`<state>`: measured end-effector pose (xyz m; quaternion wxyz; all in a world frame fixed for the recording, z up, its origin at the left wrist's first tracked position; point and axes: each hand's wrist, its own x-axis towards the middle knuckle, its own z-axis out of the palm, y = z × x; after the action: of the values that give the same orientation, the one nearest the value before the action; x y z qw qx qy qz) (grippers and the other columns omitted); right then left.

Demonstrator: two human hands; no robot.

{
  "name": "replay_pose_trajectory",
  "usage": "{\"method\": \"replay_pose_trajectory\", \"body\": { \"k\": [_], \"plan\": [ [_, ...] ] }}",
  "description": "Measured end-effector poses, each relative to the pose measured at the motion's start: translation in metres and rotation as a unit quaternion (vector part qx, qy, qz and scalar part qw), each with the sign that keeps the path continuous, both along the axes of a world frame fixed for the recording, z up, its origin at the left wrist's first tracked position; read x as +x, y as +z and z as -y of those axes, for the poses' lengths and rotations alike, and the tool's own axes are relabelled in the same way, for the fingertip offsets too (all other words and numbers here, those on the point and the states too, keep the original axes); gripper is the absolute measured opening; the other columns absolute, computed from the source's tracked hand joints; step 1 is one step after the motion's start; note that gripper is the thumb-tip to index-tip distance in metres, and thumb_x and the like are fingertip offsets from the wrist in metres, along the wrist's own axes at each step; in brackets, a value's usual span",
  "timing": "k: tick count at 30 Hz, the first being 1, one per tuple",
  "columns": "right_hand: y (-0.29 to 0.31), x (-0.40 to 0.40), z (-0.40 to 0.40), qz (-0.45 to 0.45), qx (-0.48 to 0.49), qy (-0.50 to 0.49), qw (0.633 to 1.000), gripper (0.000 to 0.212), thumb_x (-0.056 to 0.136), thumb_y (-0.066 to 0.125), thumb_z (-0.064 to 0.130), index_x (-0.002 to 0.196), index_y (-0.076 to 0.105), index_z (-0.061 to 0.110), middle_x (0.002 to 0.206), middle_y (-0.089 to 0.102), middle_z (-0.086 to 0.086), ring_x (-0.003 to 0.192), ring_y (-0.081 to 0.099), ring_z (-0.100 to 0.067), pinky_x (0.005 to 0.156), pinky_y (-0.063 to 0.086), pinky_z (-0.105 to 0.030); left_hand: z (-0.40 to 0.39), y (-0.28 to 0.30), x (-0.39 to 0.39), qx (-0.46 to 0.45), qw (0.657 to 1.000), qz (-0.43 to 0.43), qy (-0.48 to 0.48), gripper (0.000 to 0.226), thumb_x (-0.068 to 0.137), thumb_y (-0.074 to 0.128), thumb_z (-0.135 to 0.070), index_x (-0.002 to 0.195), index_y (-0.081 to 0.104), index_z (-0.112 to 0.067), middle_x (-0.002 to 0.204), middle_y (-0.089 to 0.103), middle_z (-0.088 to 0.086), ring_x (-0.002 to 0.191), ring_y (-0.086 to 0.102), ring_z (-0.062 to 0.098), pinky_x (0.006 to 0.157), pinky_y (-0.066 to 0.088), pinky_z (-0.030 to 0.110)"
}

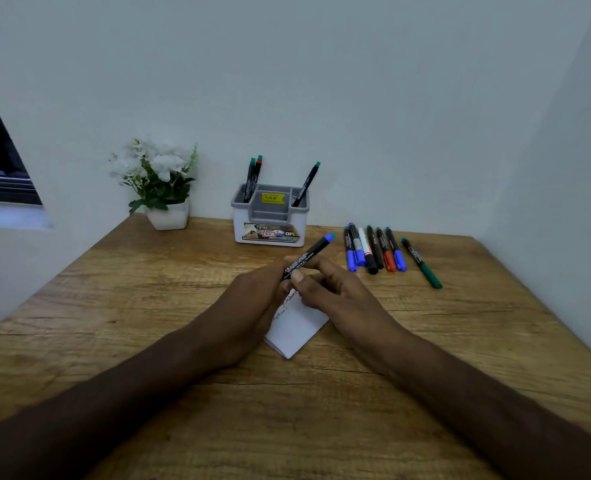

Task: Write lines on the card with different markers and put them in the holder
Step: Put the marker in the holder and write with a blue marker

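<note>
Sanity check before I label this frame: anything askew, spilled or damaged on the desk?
Nothing spilled or damaged. One oddity: a green marker lies alone, angled away from the tidy row of markers right of the holder. The white card sits skewed to the desk edge, under both hands gripping a blue-ended marker.

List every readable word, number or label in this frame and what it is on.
"49 00": yellow price sticker inside the white and grey plastic holder.
"OPE", cut off: holder's front label.
Printing on the black marker and handwriting on the white card: too blurred.
</note>
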<state>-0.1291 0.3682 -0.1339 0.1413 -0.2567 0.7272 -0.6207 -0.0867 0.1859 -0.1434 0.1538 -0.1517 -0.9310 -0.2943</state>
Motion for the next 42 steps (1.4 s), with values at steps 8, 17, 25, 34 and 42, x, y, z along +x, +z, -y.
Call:
{"method": "replay_pose_trajectory", "body": {
  "k": [8,17,25,34,42],
  "plan": [
    [-0.002,0.001,0.004,-0.06,0.098,0.031,0.993,0.031,0.102,0.042,0.064,0.13,0.052,0.075,0.132,0.062,0.034,0.124,0.053,0.015,0.107,0.04,-0.022,0.003,0.004,0.008,-0.087,0.996,-0.017,0.025,0.049,0.104,0.02,-0.053,0.151,0.033,-0.044,0.062,0.05,-0.01,0.052,0.05,0.009,0.048,0.032,0.024],
    [-0.011,-0.005,0.002,0.048,-0.075,-0.07,0.994,0.033,0.108,0.05,0.043,0.129,0.074,0.036,0.118,0.072,-0.018,0.099,0.067,-0.014,0.102,0.06,-0.037,0.035,0.017,0.003,-0.237,0.969,0.075,0.009,0.065,0.086,0.043,-0.082,0.144,0.036,-0.055,0.067,0.056,-0.011,0.064,0.054,0.003,0.057,0.042,0.026],
    [-0.012,-0.014,-0.006,0.101,-0.122,-0.103,0.982,0.015,0.1,0.068,0.013,0.1,0.075,0.0,0.09,0.079,-0.015,0.08,0.073,-0.024,0.084,0.062,-0.039,0.028,0.016,0.003,-0.248,0.966,0.073,0.025,0.067,0.075,0.044,-0.092,0.133,0.044,-0.056,0.066,0.055,-0.013,0.065,0.052,0.002,0.057,0.036,0.023],
    [-0.011,-0.025,-0.008,-0.094,0.074,-0.095,0.988,0.007,0.09,0.076,0.009,0.091,0.08,0.015,0.088,0.08,0.0,0.074,0.073,-0.011,0.067,0.06,-0.025,0.028,0.017,0.002,-0.239,0.967,0.079,0.038,0.07,0.072,0.05,-0.092,0.133,0.044,-0.056,0.062,0.053,-0.013,0.06,0.051,0.002,0.054,0.033,0.022],
    [-0.011,-0.024,-0.005,-0.15,0.137,-0.075,0.976,0.01,0.09,0.078,0.017,0.091,0.079,0.027,0.09,0.079,0.007,0.085,0.074,-0.009,0.073,0.063,-0.026,0.029,0.016,-0.001,-0.243,0.965,0.092,0.036,0.076,0.072,0.049,-0.093,0.136,0.043,-0.054,0.066,0.057,-0.012,0.065,0.055,0.004,0.055,0.04,0.023]
  ]
}}
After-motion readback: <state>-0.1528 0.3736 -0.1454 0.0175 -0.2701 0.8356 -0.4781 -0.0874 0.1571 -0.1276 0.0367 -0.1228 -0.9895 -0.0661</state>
